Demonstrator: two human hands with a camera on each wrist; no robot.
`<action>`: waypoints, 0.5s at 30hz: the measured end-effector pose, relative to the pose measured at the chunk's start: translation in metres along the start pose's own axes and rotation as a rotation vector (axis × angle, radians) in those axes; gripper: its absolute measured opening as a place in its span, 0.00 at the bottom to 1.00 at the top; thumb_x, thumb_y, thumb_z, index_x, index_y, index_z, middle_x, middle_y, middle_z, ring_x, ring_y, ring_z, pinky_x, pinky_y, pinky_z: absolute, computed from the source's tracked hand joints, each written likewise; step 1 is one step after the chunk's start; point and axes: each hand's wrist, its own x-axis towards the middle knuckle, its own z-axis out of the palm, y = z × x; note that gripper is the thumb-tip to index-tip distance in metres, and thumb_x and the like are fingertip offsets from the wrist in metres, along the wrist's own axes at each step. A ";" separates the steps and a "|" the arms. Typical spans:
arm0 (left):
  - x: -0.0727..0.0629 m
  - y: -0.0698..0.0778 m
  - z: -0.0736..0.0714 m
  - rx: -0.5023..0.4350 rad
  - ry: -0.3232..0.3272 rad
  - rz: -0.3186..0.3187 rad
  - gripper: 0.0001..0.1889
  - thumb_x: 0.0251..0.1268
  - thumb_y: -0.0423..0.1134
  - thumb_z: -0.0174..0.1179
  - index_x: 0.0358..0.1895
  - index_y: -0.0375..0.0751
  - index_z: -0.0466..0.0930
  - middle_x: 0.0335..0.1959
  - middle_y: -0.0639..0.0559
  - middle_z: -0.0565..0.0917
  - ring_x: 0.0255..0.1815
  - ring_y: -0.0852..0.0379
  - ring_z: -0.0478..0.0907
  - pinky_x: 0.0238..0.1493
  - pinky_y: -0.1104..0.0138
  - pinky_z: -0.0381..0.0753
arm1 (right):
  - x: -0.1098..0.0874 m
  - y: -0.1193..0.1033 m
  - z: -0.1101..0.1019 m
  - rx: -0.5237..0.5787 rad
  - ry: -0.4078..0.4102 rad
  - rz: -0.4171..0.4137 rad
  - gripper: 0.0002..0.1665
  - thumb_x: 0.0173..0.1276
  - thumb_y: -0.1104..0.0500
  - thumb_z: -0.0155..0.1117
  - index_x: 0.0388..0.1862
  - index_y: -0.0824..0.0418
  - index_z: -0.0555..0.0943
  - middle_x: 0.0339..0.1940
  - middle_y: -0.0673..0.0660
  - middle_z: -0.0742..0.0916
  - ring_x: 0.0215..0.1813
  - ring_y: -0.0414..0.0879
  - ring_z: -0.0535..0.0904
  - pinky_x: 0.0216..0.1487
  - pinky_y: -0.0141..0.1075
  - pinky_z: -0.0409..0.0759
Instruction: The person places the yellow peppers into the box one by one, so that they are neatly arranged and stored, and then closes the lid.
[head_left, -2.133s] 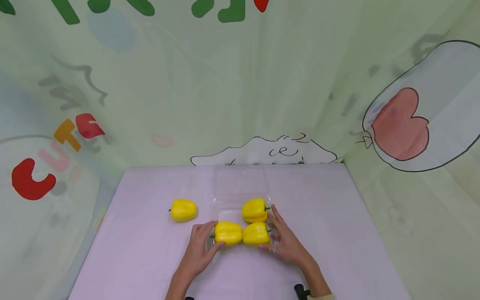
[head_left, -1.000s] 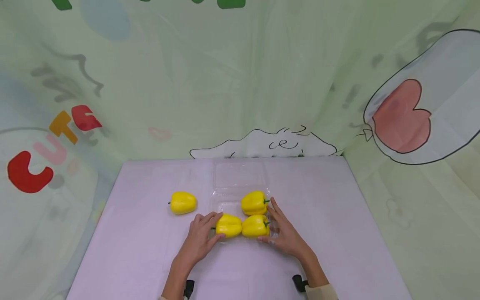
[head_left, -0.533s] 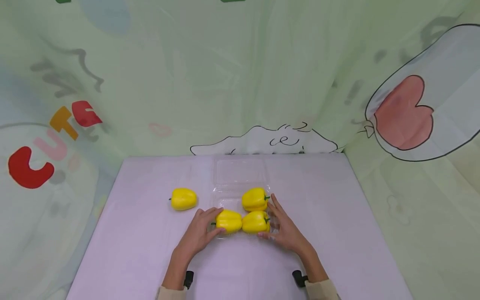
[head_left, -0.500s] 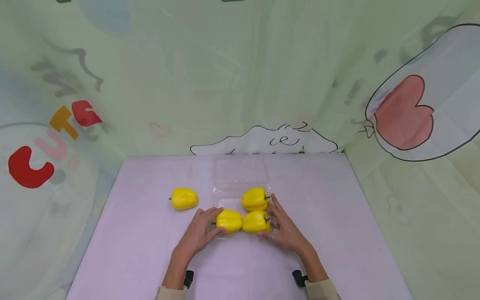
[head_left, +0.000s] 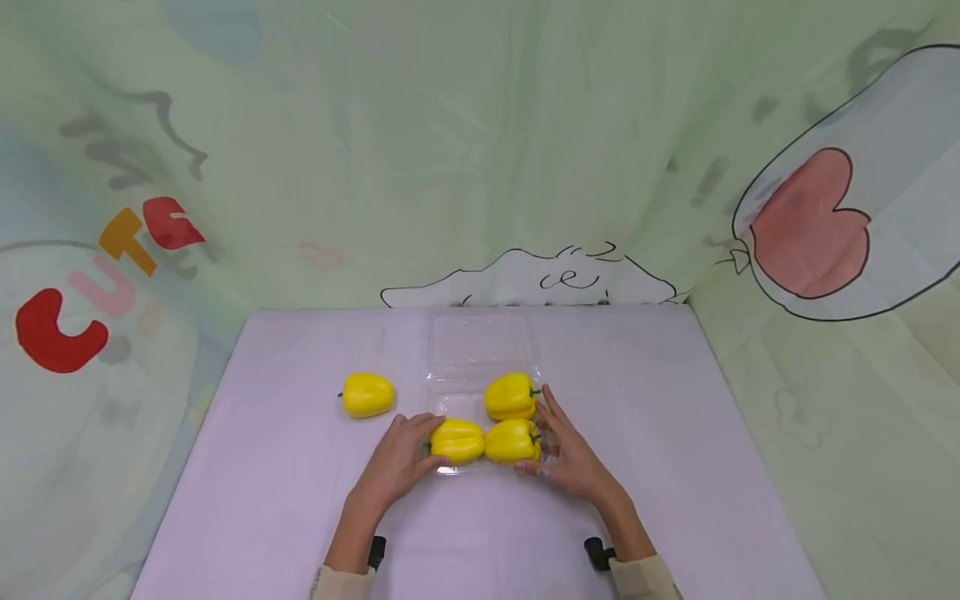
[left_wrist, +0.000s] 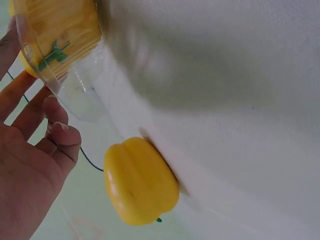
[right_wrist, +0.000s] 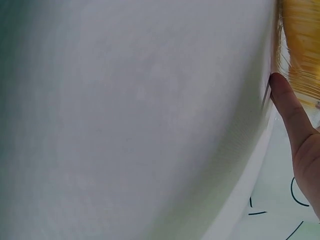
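A clear plastic clamshell box [head_left: 453,404] lies with its lid folded back, holding three yellow bell peppers. My left hand [head_left: 400,457] has its thumb and fingertips on either side of the front-left bell pepper [head_left: 456,442]. Its stem shows through the box wall in the left wrist view, where my loosely bent outer fingers are outside the wall. My right hand [head_left: 573,461] spreads around the box's right side, thumb near the front-right bell pepper [head_left: 512,441], fingers near the back-right bell pepper [head_left: 511,396]. One straight finger [right_wrist: 291,107] touches the box edge in the right wrist view.
Left of the box, another yellow bell pepper [head_left: 367,395] lies on the pale lilac table [head_left: 637,392]. The transparent lid [head_left: 480,340] lies flat toward the back edge. A printed curtain [head_left: 450,150] encloses the back and sides.
The whole view has shifted as the head tilted, so everything sits higher. The front-left pepper and left hand have moved only slightly; the right hand keeps its place against the box.
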 end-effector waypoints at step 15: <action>-0.002 0.005 0.000 0.129 0.010 0.030 0.35 0.63 0.54 0.75 0.72 0.48 0.79 0.68 0.52 0.84 0.51 0.56 0.70 0.52 0.62 0.80 | 0.001 0.002 -0.001 -0.002 -0.003 -0.001 0.72 0.57 0.45 0.86 0.90 0.52 0.50 0.93 0.51 0.44 0.82 0.62 0.68 0.70 0.52 0.83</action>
